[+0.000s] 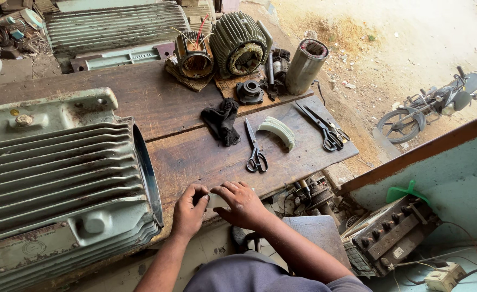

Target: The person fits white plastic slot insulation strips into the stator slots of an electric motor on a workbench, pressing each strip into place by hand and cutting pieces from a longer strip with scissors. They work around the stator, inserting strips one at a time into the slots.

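Both my hands meet at the near edge of a worn wooden workbench (195, 157). My left hand (189, 210) and my right hand (240, 203) pinch a small pale sheet of paper (215, 200) between them, pressing it on the wood. Black-handled scissors (255, 148) lie just beyond my right hand. A curved stack of pale paper strips (277, 130) rests beside them. A large ribbed green motor housing (60, 184) lies on its side right next to my left hand.
A black rag (222, 121) and two more scissors (325, 127) lie further back. Stator cores (239, 46) (193, 55), a grey cylinder (305, 66) and another ribbed housing (114, 26) crowd the far end. A motorbike (430, 103) stands outside; a switch box (387, 235) sits lower right.
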Tool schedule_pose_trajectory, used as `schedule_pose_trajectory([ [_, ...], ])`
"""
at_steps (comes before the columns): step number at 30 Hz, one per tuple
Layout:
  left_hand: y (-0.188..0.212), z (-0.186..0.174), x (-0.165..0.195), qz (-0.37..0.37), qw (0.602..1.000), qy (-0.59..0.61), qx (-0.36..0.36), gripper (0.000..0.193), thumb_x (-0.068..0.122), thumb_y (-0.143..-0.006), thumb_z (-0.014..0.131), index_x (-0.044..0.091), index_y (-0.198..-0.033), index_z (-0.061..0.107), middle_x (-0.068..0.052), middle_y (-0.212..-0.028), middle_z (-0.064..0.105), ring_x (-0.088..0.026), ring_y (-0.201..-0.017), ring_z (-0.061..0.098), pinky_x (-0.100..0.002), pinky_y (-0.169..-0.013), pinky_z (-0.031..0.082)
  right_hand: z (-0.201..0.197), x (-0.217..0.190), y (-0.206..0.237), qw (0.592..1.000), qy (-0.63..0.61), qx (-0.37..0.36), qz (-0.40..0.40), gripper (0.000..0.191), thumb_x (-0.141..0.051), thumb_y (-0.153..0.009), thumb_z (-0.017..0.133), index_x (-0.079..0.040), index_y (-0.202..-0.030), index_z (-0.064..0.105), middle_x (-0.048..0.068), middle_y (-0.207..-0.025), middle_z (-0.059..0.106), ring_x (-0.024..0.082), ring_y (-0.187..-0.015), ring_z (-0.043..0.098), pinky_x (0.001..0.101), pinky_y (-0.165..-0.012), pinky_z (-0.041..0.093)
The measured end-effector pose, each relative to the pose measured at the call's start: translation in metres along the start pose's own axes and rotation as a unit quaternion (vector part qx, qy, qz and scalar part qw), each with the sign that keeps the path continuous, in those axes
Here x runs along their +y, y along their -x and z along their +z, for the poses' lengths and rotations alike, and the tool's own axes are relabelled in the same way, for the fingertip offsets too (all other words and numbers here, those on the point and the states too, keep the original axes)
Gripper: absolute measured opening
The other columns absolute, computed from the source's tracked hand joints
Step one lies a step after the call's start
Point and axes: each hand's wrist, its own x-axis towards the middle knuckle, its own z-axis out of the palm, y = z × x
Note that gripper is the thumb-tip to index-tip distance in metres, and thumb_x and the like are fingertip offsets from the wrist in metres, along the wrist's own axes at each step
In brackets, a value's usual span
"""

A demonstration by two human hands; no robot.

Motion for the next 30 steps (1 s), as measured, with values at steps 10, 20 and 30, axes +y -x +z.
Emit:
schedule_pose_trajectory([
  [10,0.009,-0.002,0.012,-0.029,0.998,-0.033,-0.033,0.012,0.004,-0.094,0.063,0.005,-0.105,0.059,-0.002,-0.087,0.065,-0.009,-0.071,0.064,-0.029,-0.061,0.057,0.006,-0.005,-0.001,1.0,-0.014,0.003,0.008,0.047,-0.025,-0.078,0.08,-0.011,-0.119,0.062,0.009,-0.107,0.065,0.032,-0.103,0.063,0.0437,-0.087,0.048],
  [20,0.014,-0.005,-0.002,-0.11,0.993,-0.009,-0.045,0.01,0.007,-0.097,0.062,0.006,-0.106,0.06,-0.003,-0.092,0.066,-0.011,-0.079,0.067,-0.029,-0.066,0.06,0.017,-0.003,0.005,0.998,0.017,0.032,-0.043,0.049,-0.025,-0.079,0.08,-0.009,-0.121,0.062,0.009,-0.111,0.065,0.029,-0.102,0.064,0.0429,-0.086,0.047],
  [30,0.015,-0.002,-0.04,-0.129,0.985,0.107,-0.044,0.009,0.007,-0.098,0.062,0.004,-0.106,0.061,-0.003,-0.093,0.065,-0.01,-0.081,0.066,-0.03,-0.07,0.06,0.018,-0.005,0.009,0.995,0.044,0.058,-0.069,0.048,-0.026,-0.082,0.08,-0.008,-0.123,0.063,0.009,-0.11,0.065,0.027,-0.099,0.063,0.0421,-0.085,0.046],
])
